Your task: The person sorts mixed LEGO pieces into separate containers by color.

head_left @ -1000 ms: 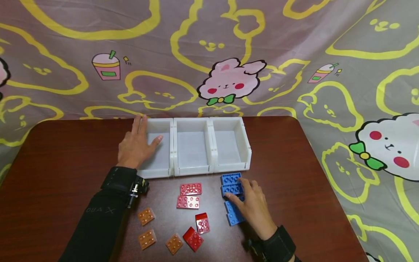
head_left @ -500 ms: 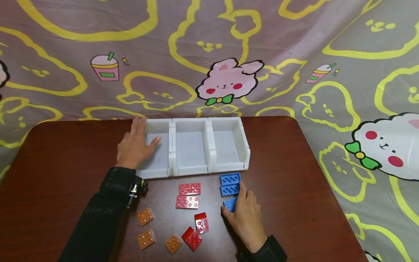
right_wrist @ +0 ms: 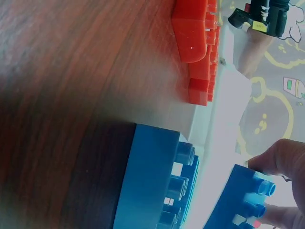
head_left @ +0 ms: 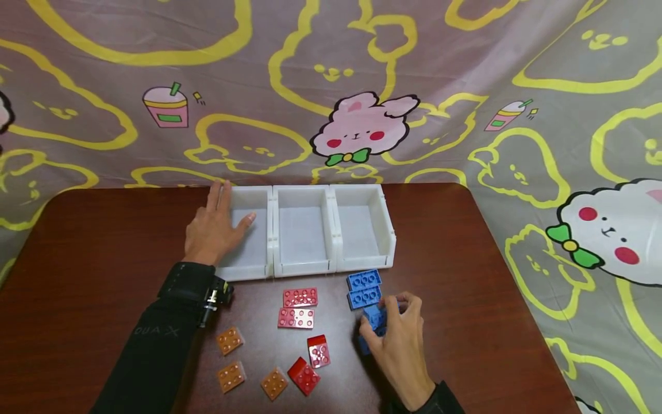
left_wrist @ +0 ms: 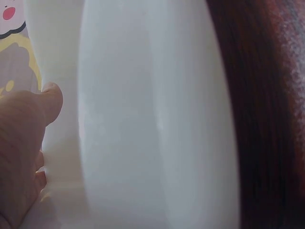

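While my right hand (head_left: 400, 345) pinched a tilted blue brick (head_left: 373, 317), its long axis partly hidden, that brick was nearer to the right edge of the tabletop (head_left: 455, 276) than the left, with the white bins (head_left: 305, 268) beyond, towards the far edge, where my left hand (head_left: 211, 234) rested, thumb spread.

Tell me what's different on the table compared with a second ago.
The right hand, earlier spread over the blue bricks, has moved slightly toward the person and now pinches one blue, studded plastic brick, tilted and seemingly raised. Unchanged: the left hand on the white plastic three-compartment tray, the studded red and orange plastic bricks.
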